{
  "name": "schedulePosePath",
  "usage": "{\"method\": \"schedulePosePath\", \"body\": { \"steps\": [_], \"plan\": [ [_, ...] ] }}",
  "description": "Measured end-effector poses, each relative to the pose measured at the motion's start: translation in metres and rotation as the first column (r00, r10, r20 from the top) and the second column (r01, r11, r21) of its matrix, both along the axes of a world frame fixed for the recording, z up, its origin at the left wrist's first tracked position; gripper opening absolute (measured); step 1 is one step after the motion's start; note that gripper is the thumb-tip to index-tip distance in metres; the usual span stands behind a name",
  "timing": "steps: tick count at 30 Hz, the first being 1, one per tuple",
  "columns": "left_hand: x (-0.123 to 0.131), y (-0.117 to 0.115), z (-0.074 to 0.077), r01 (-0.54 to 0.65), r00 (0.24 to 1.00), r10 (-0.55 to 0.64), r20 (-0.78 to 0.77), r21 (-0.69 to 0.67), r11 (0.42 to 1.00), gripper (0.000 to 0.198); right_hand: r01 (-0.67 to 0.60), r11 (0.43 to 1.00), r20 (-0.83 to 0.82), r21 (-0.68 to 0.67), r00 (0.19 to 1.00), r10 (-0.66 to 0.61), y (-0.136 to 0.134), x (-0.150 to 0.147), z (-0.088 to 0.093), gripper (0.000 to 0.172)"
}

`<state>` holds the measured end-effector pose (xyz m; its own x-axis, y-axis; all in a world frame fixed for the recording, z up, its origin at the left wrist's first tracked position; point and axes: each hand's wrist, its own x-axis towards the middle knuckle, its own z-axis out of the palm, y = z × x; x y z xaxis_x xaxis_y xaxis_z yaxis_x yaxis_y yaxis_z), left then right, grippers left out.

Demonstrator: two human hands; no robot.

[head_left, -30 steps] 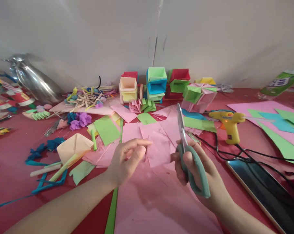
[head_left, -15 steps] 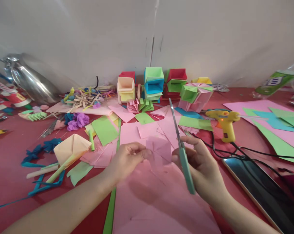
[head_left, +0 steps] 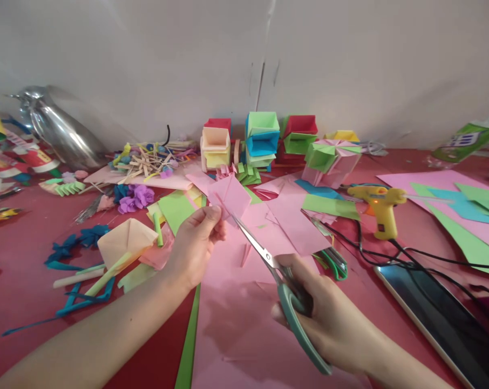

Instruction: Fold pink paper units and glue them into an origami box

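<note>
Here we are in the head view, and my left hand [head_left: 196,242] has the pink square [head_left: 232,195] pinched between thumb and fingers by its lower left edge. It's up in front of me, over the middle of the table [head_left: 24,232], tilted, a crease running across its face.

In from the right come the scissors [head_left: 267,257]! My right hand [head_left: 319,308] is wrapped round their green handles, blades slanting up and left, the tips right at the square's lower edge, close by my left fingertips. Are the blades on the paper or just short of it? I can't tell from here.

Below my hands, the long pink sheet [head_left: 236,324] runs towards me, a green strip [head_left: 188,346] showing along its left side. Over on my right, the yellow glue gun [head_left: 384,208] stands near the phone [head_left: 422,313], black cables [head_left: 426,262] looping across the screen. On my left, a folded peach piece [head_left: 125,240] sits beside blue strips [head_left: 72,300], purple flowers [head_left: 137,197] beyond them. And along the back, coloured paper boxes [head_left: 263,141] by the wall, with a leaning steel jug [head_left: 64,132] far left!
</note>
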<state>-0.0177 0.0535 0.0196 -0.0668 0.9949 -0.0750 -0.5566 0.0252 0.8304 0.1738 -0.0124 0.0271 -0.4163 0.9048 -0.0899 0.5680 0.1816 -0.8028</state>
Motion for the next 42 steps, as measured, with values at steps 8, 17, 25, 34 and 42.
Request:
{"method": "schedulePosePath", "body": {
  "steps": [8,17,25,34,42],
  "plan": [
    [0.002,-0.007,0.003,0.007,0.999,-0.011,0.048,0.085,0.996,0.018,-0.011,0.998,0.134,0.054,0.991,0.004,0.000,-0.002,-0.001,0.029],
    [0.002,-0.011,-0.001,0.079,0.995,-0.072,-0.063,0.125,0.989,0.014,-0.024,1.000,-0.006,-0.017,1.000,0.024,-0.003,0.000,-0.007,0.023],
    [0.001,-0.011,-0.001,0.089,0.989,-0.075,-0.124,0.118,0.989,0.015,-0.013,0.996,-0.115,-0.085,0.993,0.003,-0.002,0.001,-0.006,0.025],
    [0.001,-0.011,0.001,0.089,0.989,-0.076,-0.125,0.101,0.991,0.016,0.038,0.994,-0.102,-0.105,0.994,-0.049,-0.004,-0.001,-0.012,0.020],
    [0.001,-0.012,-0.001,0.103,0.972,-0.073,-0.224,0.125,0.987,0.016,-0.029,0.998,-0.019,0.055,0.999,0.030,0.001,-0.003,-0.006,0.019]
  ]
}}
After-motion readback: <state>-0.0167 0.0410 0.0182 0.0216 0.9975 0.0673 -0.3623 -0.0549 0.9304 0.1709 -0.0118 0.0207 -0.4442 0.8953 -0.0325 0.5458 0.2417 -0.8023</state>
